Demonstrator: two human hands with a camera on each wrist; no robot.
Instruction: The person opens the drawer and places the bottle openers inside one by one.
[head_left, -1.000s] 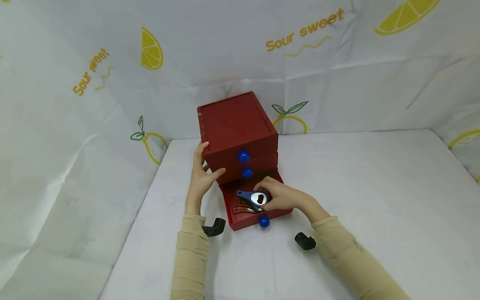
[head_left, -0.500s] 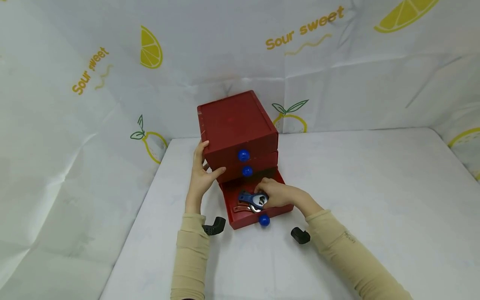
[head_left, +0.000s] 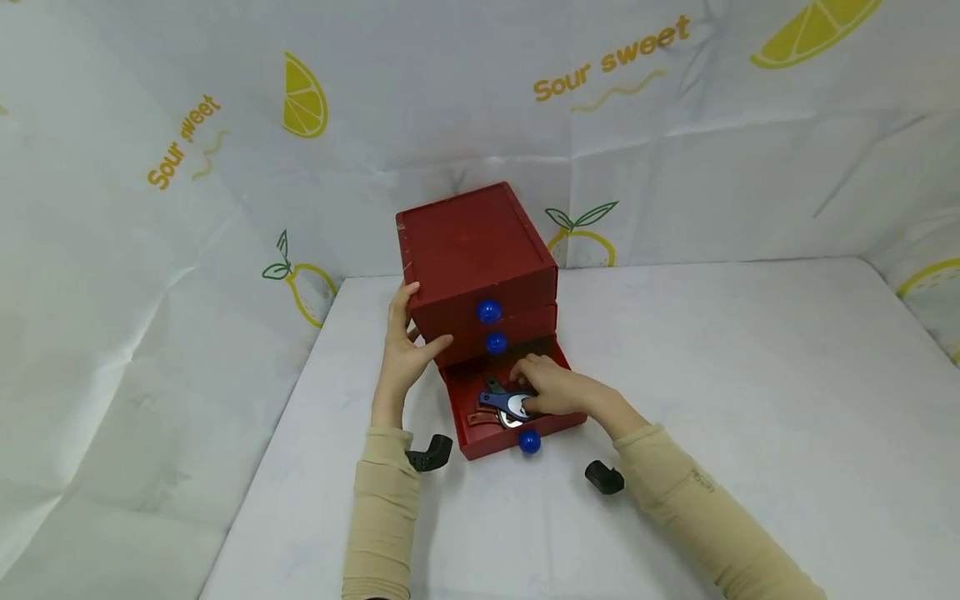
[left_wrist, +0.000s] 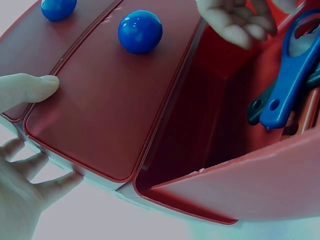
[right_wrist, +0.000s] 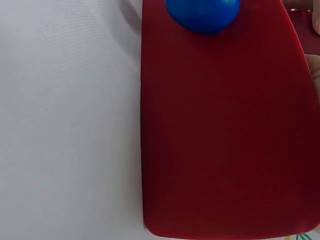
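A red three-drawer cabinet [head_left: 468, 237] stands on the table with its lowest drawer [head_left: 472, 448] pulled out. My left hand [head_left: 401, 354] holds its left front corner, thumb on the drawer fronts and fingers along the side. Inside the pulled-out drawer lies a blue-handled bottle opener [left_wrist: 286, 87], across others with green [left_wrist: 256, 106] and red [head_left: 482, 417] handles. My right hand [head_left: 551, 387] is in the drawer, thumb by the blue opener's metal head, other fingers loosely bent and apart from it. The right wrist view shows mostly the drawer's front and blue knob [right_wrist: 202, 12].
The upper two drawers are closed, each with a round blue knob [head_left: 489, 312]. A white-covered table [head_left: 712, 375] spreads around the cabinet. Behind it hangs a white sheet [head_left: 450, 100] with lemon prints. Black wrist mounts [head_left: 431, 452] jut out below both hands.
My right hand has lowered the blue bottle opener into the drawer and loosened its fingers from it. A green handle now shows behind it. My left hand has stayed in place.
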